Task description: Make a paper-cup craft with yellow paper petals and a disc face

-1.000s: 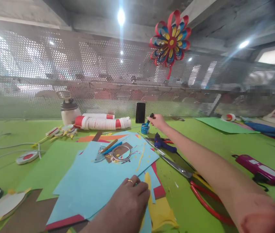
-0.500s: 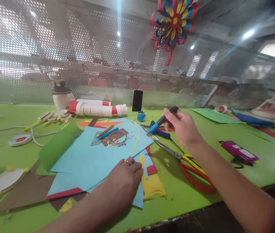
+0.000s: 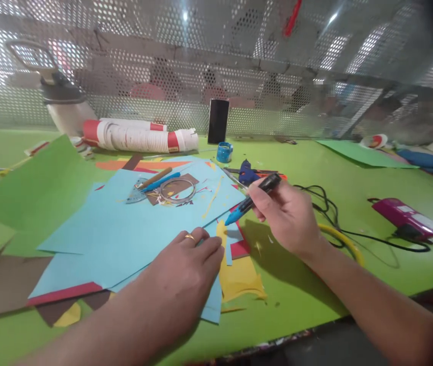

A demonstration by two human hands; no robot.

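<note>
My left hand point(image 3: 191, 272) rests low over light blue paper point(image 3: 132, 229), its fingers bent and close together, a ring on one of them. Its fingertips close on the edge of a narrow yellow paper strip point(image 3: 221, 233) with a rounded end; the thumb is hidden. In my right hand point(image 3: 288, 211) is a marker pen point(image 3: 244, 206), black with a blue tapered end, gripped between thumb and fingers. The blue end points down to the left, just above the strip's rounded end. Crumpled yellow paper point(image 3: 241, 279) lies below the strip.
Behind the hands lie a metal ring point(image 3: 178, 190), a blue pen point(image 3: 161, 182), a blue glue gun point(image 3: 246, 173) and a blue tape roll point(image 3: 224, 152). A phone point(image 3: 218, 122) stands by the mesh screen, left of it stacked paper cups point(image 3: 140, 137). A purple device point(image 3: 409, 218) sits right.
My right hand has brought the marker pen down and nearer to the yellow strip by my left hand. The view has tipped downward, and the red-handled scissors are now mostly hidden behind my right arm.
</note>
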